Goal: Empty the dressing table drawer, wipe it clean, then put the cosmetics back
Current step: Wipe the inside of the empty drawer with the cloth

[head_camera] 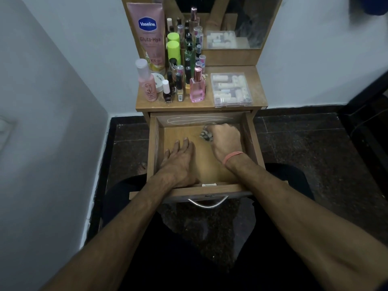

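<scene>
1. Drawer [156, 143]: one, wooden, pulled fully out below the table top [258, 89]; curved metal handle [207, 203] at its front. The floor of the drawer is bare light wood apart from the two hands and a cloth. A pale scribbled line runs along the inner back wall.
2. Left hand [178, 160]: one, lying flat on the drawer floor at the left, fingers straight and slightly spread, holding nothing.
3. Right hand [225, 141]: one, well apart from the left, fingers curled round a bunched grey patterned cloth [206, 134] pressed to the drawer floor near the back right. One pink band [233, 156] on the wrist.
4. Table top, left: one tall pink lotion tube [147, 36] leaning against the frame; one pink bottle with white cap [147, 82]; one white jar [157, 81] just behind it.
5. Centre: two green-capped cans [173, 50], one behind the other; a dense cluster of small bottles, too crowded to count; one dark nail polish [167, 92]; one pink perfume bottle [197, 87] at the front.
6. Right: one clear plastic box [232, 90] filled with small white tubes, count unclear.
7. Mirror [241, 19]: one, behind, reflecting the box.
</scene>
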`<state>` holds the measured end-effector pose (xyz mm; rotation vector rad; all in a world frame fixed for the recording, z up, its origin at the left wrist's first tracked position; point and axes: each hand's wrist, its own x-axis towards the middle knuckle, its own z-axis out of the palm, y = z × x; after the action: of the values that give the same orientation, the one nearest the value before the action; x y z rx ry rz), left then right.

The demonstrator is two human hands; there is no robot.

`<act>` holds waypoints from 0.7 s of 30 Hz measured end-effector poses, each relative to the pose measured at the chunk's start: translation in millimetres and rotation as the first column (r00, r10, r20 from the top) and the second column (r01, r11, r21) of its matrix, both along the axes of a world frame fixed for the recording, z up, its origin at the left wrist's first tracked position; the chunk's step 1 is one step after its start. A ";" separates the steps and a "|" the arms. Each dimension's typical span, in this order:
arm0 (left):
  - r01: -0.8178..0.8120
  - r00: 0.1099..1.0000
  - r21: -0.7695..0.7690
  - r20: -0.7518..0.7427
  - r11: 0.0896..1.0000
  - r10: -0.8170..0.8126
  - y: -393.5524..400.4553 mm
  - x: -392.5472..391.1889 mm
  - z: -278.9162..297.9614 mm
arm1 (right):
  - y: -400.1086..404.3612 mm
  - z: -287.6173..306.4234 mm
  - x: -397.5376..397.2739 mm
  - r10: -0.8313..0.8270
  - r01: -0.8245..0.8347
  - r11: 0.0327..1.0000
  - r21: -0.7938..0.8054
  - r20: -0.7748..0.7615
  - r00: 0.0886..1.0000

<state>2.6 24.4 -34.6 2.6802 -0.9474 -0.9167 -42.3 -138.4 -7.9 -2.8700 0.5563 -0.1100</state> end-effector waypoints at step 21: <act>0.021 0.999 -0.006 0.036 1.000 -0.020 8.5 2.5 1.2 | -17.6 11.7 -20.4 0.028 -0.109 0.964 -0.244 -0.312 0.950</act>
<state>5.1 32.9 -33.4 2.6956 -0.9855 -0.8703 -62.7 -156.0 3.9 -3.1828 0.5279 0.3039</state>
